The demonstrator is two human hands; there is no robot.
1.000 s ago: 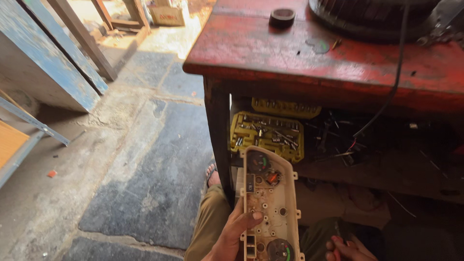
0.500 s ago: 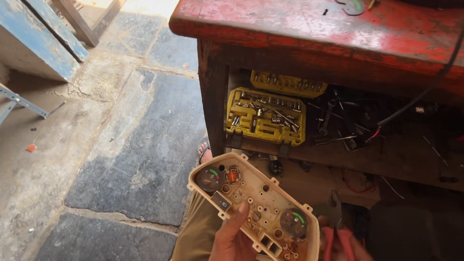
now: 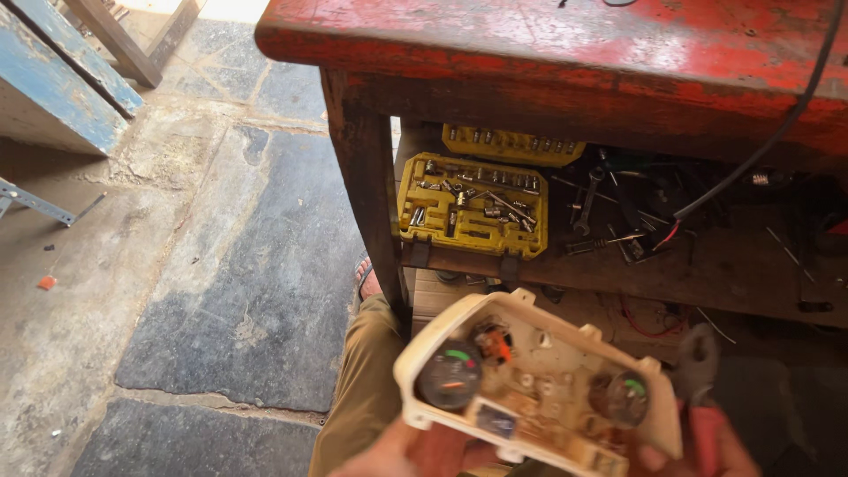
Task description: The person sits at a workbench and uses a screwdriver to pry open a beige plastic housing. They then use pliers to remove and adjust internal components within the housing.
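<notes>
While the left hand [image 3: 415, 450] grips the cream gauge cluster [image 3: 539, 384] from beneath — tilted so its dials face up for viewing — the right hand [image 3: 715, 446] clasps red-handled pliers [image 3: 702, 389], below the red desk [image 3: 565, 62].

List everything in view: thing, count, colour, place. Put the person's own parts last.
instrument cluster housing: one, cream, two round gauges, held low centre
pliers: one, red handles, lower right
socket set case: one, yellow, open on the shelf under the table
table: one, worn red, top
loose tools: several, dark, on the shelf right of the case
cable: one, black, hanging from the table
floor: grey stone slabs, left
left hand: under the housing
right hand: holds the pliers
</notes>
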